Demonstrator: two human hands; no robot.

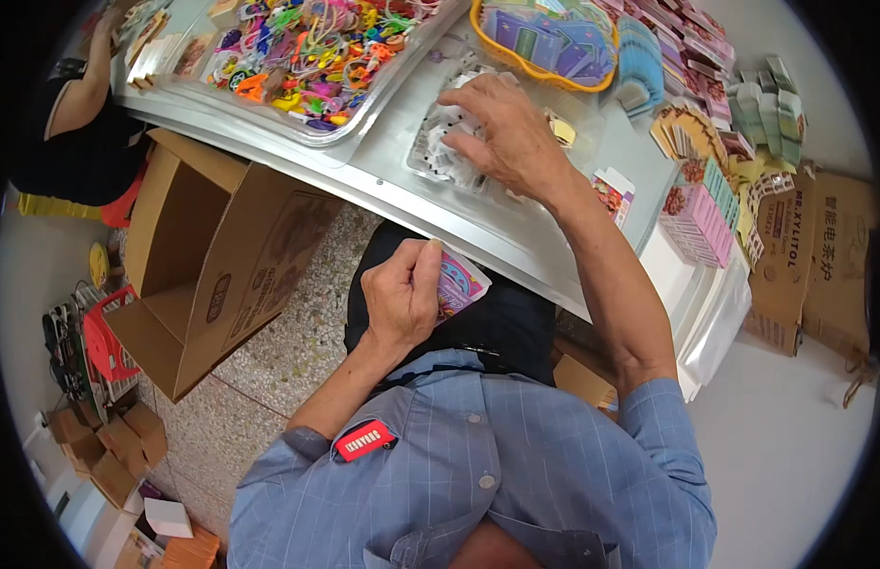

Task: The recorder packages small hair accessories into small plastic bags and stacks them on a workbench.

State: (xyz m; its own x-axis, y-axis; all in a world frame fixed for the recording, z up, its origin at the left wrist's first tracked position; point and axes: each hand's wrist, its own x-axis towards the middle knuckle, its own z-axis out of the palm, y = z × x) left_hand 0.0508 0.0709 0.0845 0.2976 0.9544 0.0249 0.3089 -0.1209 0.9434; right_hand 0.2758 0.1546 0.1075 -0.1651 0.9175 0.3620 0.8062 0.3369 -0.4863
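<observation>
My left hand (402, 292) is closed round a small purple and pink printed box (462, 284), held over my lap just below the table's edge. Over the table, my right hand (511, 133) reaches into a clear plastic tray (413, 173) with its thumb and fingers apart. Small white pieces with dark spots (447, 140) lie in that tray under the fingertips. Nothing shows between the fingers. A yellowish piece (560, 129) sits beside the wrist, and a small red and white printed box (614, 192) lies right of my forearm.
A large clear bin (340, 136) of colourful small toys is at the back left. A yellow basket (516, 66) holds purple cards. Stacked blue cards (639, 66) and pink boxes (696, 223) crowd the right. An open carton (241, 256) stands below; another person's arm (97, 76) is far left.
</observation>
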